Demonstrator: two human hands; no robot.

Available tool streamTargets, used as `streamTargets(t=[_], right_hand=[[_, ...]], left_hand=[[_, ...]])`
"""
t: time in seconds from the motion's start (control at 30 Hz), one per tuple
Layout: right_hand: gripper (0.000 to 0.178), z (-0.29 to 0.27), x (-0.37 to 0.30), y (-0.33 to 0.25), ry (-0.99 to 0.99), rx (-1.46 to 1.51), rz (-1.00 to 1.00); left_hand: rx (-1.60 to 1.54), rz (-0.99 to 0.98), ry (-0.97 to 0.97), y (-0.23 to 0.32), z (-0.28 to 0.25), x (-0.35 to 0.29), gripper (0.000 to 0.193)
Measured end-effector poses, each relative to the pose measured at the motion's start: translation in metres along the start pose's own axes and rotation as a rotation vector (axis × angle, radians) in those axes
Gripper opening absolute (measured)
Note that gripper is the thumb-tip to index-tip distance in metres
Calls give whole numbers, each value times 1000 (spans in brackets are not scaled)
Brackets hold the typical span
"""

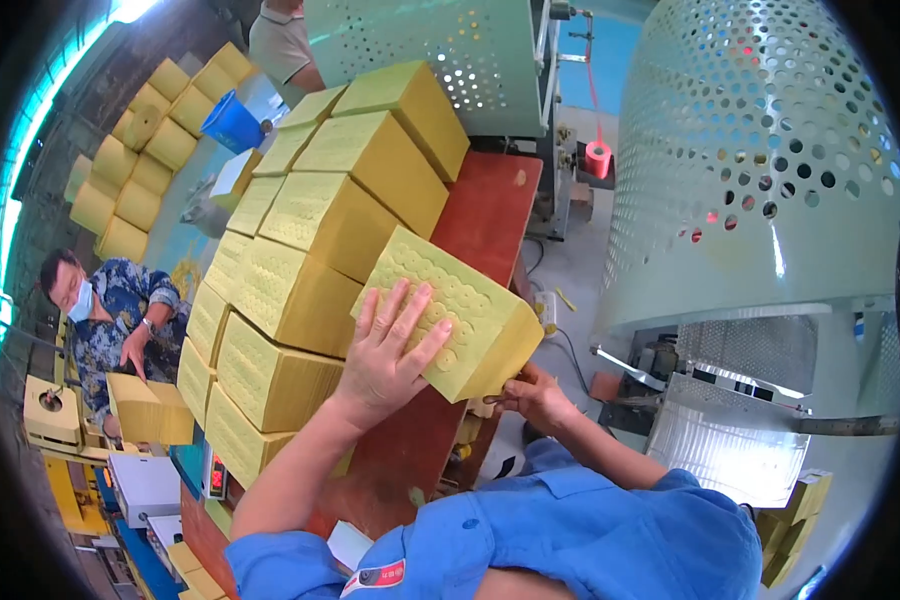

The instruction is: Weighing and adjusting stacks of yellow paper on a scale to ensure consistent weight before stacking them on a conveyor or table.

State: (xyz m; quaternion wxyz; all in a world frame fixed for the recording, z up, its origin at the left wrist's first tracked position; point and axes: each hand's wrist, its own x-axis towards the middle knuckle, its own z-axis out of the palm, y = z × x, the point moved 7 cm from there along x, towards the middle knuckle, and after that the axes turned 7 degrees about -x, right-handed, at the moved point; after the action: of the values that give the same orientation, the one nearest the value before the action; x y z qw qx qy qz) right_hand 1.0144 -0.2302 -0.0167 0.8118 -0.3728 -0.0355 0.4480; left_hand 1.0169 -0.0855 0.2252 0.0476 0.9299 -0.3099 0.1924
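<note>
A block of stacked yellow paper (pixel 470 300) with an embossed pattern of scallops and circles sits tilted in front of me, over the red tabletop's right edge. Flat on its patterned face lies my left hand (pixel 390 345), fingers spread. My right hand (pixel 542 402) is at the block's near lower corner with its fingers closed; what they pinch is too small to make out. Rows of similar yellow paper blocks (pixel 315 290) are piled just left of and beyond this one, close to my left hand.
The red table (pixel 485 215) runs under the piles. A perforated pale green machine guard (pixel 760 170) rises at right, another (pixel 430 60) at the back. At left a masked co-worker (pixel 120 310) handles a yellow paper stack (pixel 150 408). A red spool (pixel 597 158) and a blue bucket (pixel 232 122) stand farther off.
</note>
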Motion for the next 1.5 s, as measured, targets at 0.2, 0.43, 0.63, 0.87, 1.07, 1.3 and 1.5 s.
streamTargets(t=[0.2,0.43,0.63,0.87,1.07,1.3,1.5], right_hand=[[45,-40,40,-53,184,13,-200],[36,-84,121,-119,404,325,-610],[46,-92,125,-142,655,166,-749],[38,-105,150,-149,668,380,-747],[26,-105,162,-156,674,434,-776],[31,-101,191,-199,888,-18,-831],[18,-108,206,-223,1196,-730,-890]], left_hand=[[-24,-58,42,-35,31,53,78],[35,-105,149,-106,77,152,104],[53,-147,145,-138,94,193,101],[66,-139,119,-133,91,193,96],[62,-77,126,-132,88,205,94],[85,-146,135,-177,103,229,92],[102,-212,123,-189,109,244,92]])
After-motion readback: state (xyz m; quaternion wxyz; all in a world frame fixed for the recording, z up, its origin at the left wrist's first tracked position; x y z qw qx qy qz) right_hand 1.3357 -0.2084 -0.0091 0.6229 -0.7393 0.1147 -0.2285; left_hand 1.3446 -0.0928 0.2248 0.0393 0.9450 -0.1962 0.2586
